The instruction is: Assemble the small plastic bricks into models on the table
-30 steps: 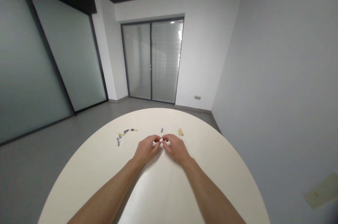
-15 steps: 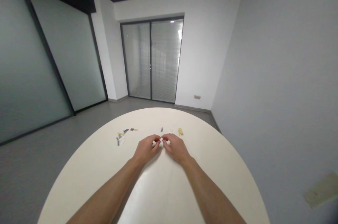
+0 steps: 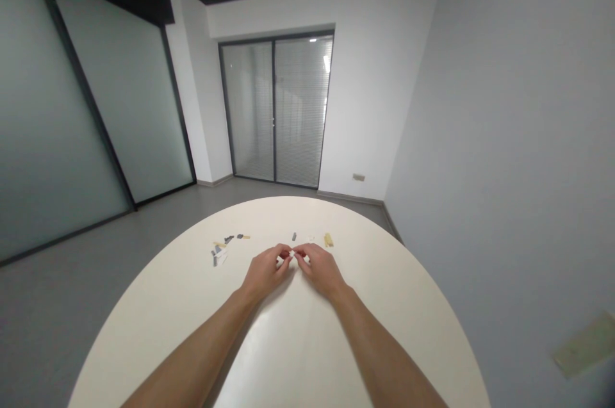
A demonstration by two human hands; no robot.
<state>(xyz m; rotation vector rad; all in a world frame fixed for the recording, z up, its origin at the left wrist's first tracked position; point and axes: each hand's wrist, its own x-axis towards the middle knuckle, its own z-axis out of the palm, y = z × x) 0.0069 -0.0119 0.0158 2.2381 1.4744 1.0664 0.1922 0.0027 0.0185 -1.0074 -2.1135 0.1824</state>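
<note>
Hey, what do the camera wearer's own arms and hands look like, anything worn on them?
The left forearm and right forearm are bare and tapered; no sleeve, watch or bracelet shows on either. The left grip and right grip are ungloved human hands, with no markings that stand out. Finer details are too small to judge.

Table [image 3: 298, 344]: smooth, satin sheen, laminate-like. White piece [image 3: 292, 253]: plastic-looking, finish too small to tell. Partition panels [image 3: 115, 88]: frosted glass. Door panes [image 3: 250, 107]: clear glass, reflective. Wall [image 3: 504, 107]: smooth, matt.

no legible text, labels, numbers, signs
</note>
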